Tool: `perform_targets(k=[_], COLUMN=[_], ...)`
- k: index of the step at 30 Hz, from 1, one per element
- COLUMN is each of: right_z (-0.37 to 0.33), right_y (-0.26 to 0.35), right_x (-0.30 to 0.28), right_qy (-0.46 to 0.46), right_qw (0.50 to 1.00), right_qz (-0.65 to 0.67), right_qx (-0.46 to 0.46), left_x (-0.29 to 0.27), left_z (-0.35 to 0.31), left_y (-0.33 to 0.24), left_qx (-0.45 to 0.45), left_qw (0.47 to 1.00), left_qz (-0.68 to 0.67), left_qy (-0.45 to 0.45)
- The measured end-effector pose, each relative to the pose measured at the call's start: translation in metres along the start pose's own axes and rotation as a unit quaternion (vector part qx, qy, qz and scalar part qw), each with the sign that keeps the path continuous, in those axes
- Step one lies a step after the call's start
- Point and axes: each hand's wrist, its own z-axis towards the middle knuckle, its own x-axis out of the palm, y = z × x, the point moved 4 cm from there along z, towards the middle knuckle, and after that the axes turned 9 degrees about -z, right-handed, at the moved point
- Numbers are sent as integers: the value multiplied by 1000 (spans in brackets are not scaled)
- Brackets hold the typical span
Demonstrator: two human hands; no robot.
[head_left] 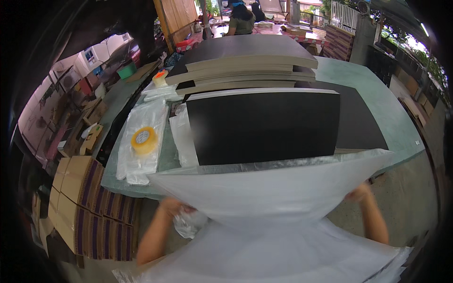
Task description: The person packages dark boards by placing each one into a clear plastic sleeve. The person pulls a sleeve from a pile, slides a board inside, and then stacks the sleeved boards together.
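Observation:
A large, milky see-through plastic sheet (pixel 255 191), perhaps a bag, spreads across in front of me and is pulled wide. My left hand (pixel 173 206) is closed on its left side, with crumpled clear plastic (pixel 190 222) hanging beside the fingers. On the right, my right hand (pixel 359 192), slightly blurred, grips the sheet's other side; its fingertips are partly hidden. Just beyond the sheet's far edge, a black board (pixel 264 125) with pale layered edges stands tilted up on the green table (pixel 396 113). The sheet covers its lower edge.
Stacked dark boards (pixel 250 49) lie behind. Folded plastic bags (pixel 137 165) carry a yellow tape roll (pixel 144 140) at left; another tape roll (pixel 160 78) sits farther back. Flattened cardboard boxes (pixel 89 212) are stacked beside the table. A person (pixel 241 20) is at the far table.

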Motion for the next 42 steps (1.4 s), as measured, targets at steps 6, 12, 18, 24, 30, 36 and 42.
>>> perform_targets(k=[6,12,18,24,30,36,42], right_z=[-4,18,-163,-92,-11,-29,-42], right_y=[-142,-92,167,23,-72,79,141], right_x=[97,80,120,201,215,299,275], right_qy=[182,97,675,677,536,517,396], right_qw=[919,826,631,603,641,743,889], right_qz=[-327,-554,91,-408,-549,-369,-57], right_qx=[127,-18,-372,-108,28,-211,-222], left_x=[-42,-81,127,60,-17,159,164], left_z=[2,16,-98,-33,29,40,24], left_y=[164,169,-67,127,204,47,-36], left_qx=[-220,-136,11,-134,-84,200,297], left_qw=[970,860,760,766,769,867,888], left_qz=[-78,492,187,477,561,367,308], left_qy=[61,-1,623,409,294,271,169])
